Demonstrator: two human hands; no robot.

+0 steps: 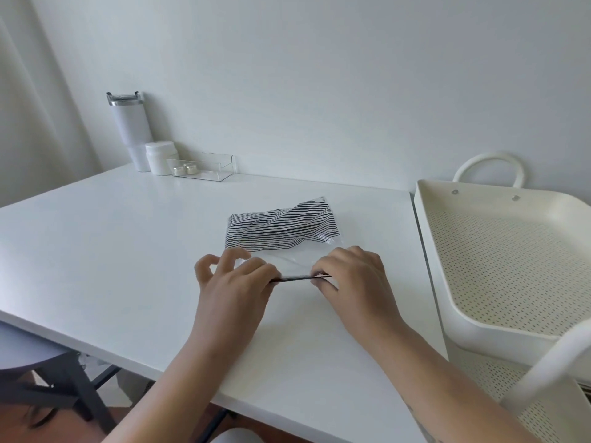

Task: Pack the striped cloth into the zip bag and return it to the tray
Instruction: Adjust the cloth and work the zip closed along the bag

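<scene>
The black-and-white striped cloth [281, 227] lies crumpled inside the clear zip bag [287, 259], which rests flat on the white table [128, 244]. The bag's dark zip strip [295, 278] runs along its near edge. My left hand [235, 282] pinches the left end of that strip between thumb and forefinger. At the strip's right end, my right hand [350, 279] pinches it the same way. To the right of the table stands the cream perforated tray [499, 251], holding nothing.
At the table's far left corner stand a white tumbler [129, 129], a white jar [161, 157] and a clear plastic holder [201, 166] with small metal pieces. The tray is the top of a cart with a round handle [489, 169]. A dark chair [48, 372] sits lower left.
</scene>
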